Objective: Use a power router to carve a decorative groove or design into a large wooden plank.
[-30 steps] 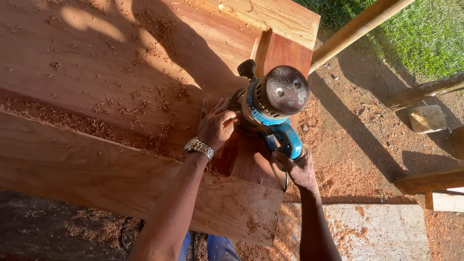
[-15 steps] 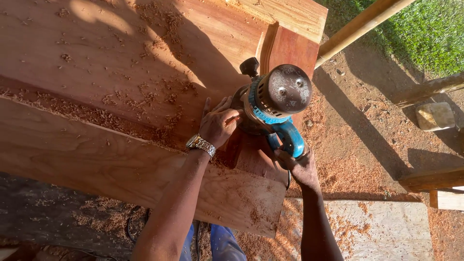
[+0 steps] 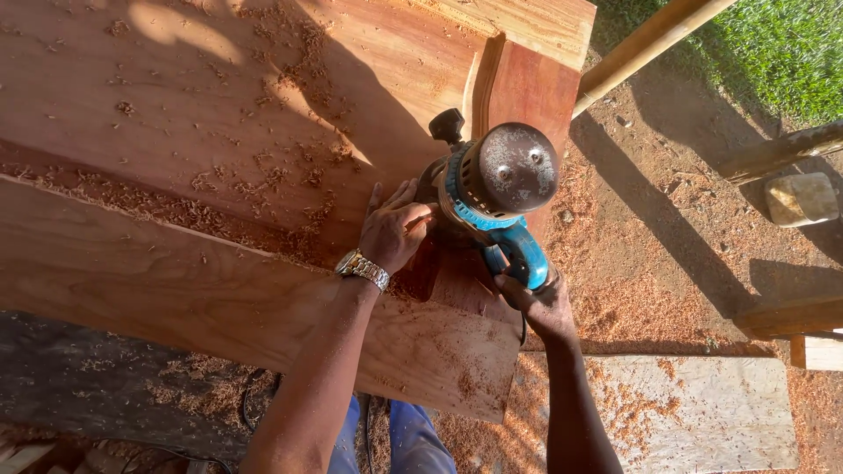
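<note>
A blue power router [image 3: 496, 189] with a dusty round motor cap stands on a wide reddish wooden board [image 3: 219, 132], near the board's right end. My left hand [image 3: 395, 230], with a metal wristwatch on the wrist, grips the router's left side handle. My right hand [image 3: 543, 303] grips the blue handle on its near right side. A black knob sticks up behind the motor. Wood shavings lie scattered over the board around the tool. The cutter under the router is hidden.
A second plank [image 3: 176, 298] lies along the board's near edge. A pale slab [image 3: 702, 404] rests on the sawdust-covered ground at the lower right. A wooden pole [image 3: 650, 39] slants at the upper right, with grass [image 3: 773, 53], a log and a stone [image 3: 801, 198] beyond.
The router and both hands stay together on the board's right end; the view has shifted slightly, so they sit a little higher in the picture than a second ago.
</note>
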